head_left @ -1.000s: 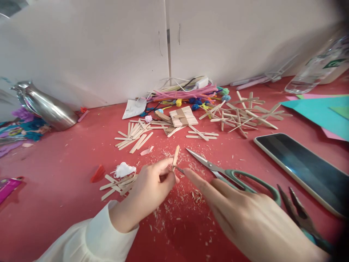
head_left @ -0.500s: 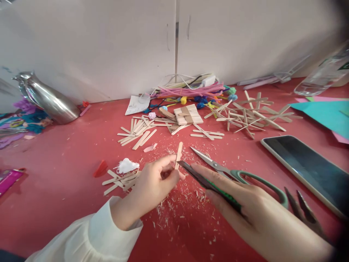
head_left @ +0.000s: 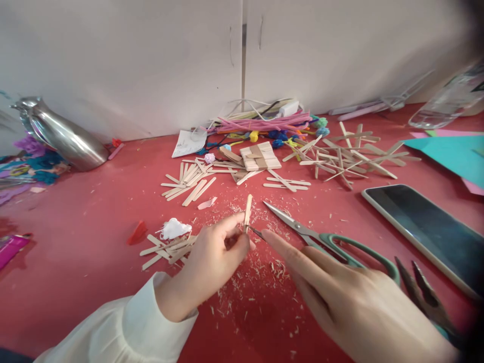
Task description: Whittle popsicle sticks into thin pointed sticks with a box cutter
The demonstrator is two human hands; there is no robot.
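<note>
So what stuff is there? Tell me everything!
wood stick: 1, tan, middle
blade: 1, dark, by wood stick
loose sticks: many, tan, heaped
stick bundle: 1, tan, middle
shavings: many, tan, middle
scissors: 1, green-handled, right
pliers: 1, dark, right
phone: 1, black, right
paper: several, mostly turquoise, right
bottle: 1, clear, back right
jug: 1, silver, back left
craft bits: several, mixed, by jug
pipe cleaners: many, mostly pink, back
fluffy balls: several, mixed, back
note: 1, white, back
lump: 1, white, left
scraps: several, red/pink, left
packet: 1, magenta, left
table: 1, red, underneath
panels: 2, white, back
left hand: 1, white-sleeved, middle
right hand: 1, bare, right
</note>
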